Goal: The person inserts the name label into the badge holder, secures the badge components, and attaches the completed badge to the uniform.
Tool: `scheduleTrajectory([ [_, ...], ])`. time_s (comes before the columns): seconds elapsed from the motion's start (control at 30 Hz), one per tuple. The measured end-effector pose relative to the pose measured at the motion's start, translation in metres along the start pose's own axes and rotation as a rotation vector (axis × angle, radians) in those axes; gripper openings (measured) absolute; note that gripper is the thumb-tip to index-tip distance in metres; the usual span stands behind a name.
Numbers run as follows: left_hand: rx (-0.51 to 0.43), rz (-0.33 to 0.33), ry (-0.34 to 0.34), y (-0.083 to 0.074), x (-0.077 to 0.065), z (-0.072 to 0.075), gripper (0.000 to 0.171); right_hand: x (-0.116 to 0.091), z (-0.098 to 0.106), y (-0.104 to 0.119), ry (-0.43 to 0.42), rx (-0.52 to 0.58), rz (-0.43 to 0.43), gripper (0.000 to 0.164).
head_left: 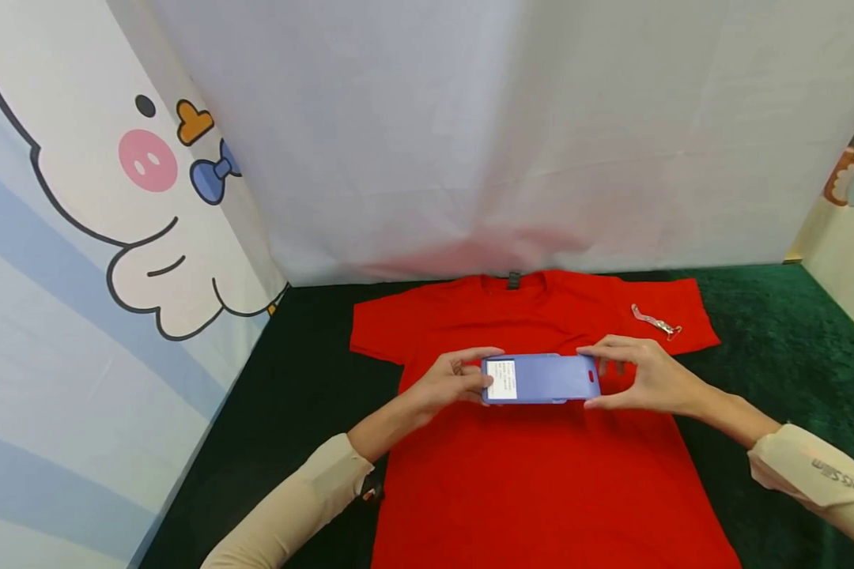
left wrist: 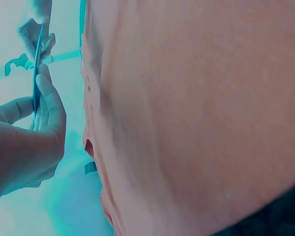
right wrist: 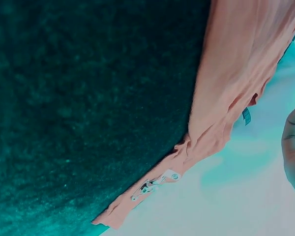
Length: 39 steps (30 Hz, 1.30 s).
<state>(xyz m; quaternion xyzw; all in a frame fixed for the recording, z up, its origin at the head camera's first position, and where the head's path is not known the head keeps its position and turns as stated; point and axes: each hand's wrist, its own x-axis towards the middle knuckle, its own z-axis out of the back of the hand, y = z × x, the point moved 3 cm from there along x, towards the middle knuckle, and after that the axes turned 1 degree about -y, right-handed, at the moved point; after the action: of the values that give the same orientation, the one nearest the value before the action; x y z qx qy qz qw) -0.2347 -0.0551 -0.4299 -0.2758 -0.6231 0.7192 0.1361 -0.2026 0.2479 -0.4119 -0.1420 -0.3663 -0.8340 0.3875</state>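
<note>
A blue-purple badge holder (head_left: 541, 378) is held lengthwise above the shirt, with a white printed label on its left part and a small slot near its right end. My left hand (head_left: 450, 381) pinches the label end between thumb and fingers. At the slotted end my right hand (head_left: 646, 374) grips the edges with thumb and fingertips. The left wrist view shows the badge holder (left wrist: 37, 73) edge-on between both hands. Beneath lies a red T-shirt (head_left: 541, 482), spread flat. On its right sleeve rests a badge clip (head_left: 656, 323) with a clear strap.
Dark green cloth (head_left: 776, 340) covers the table under the shirt. A white curtain (head_left: 413, 142) hangs along the back edge. On the left stands a panel (head_left: 71, 379) with a cartoon print, and a pale wall (head_left: 850, 261) bounds the right side.
</note>
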Motion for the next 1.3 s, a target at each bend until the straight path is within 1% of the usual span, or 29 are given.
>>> scheduleTrajectory([
  [0.23,-0.015,-0.009,0.005,0.001,0.002,0.0,0.049,0.0,-0.002,-0.004,0.001,-0.009,-0.012,0.065],
  [0.5,-0.02,-0.005,0.01,0.0,0.003,-0.001,0.05,0.004,-0.006,-0.003,0.007,0.02,-0.026,0.064],
  [0.83,-0.03,0.011,0.012,-0.002,0.003,-0.003,0.049,0.007,-0.012,-0.005,0.019,0.041,-0.007,0.063],
  [1.3,-0.016,-0.001,0.021,-0.002,0.004,-0.005,0.048,0.009,-0.016,-0.002,0.034,0.005,-0.04,0.063],
])
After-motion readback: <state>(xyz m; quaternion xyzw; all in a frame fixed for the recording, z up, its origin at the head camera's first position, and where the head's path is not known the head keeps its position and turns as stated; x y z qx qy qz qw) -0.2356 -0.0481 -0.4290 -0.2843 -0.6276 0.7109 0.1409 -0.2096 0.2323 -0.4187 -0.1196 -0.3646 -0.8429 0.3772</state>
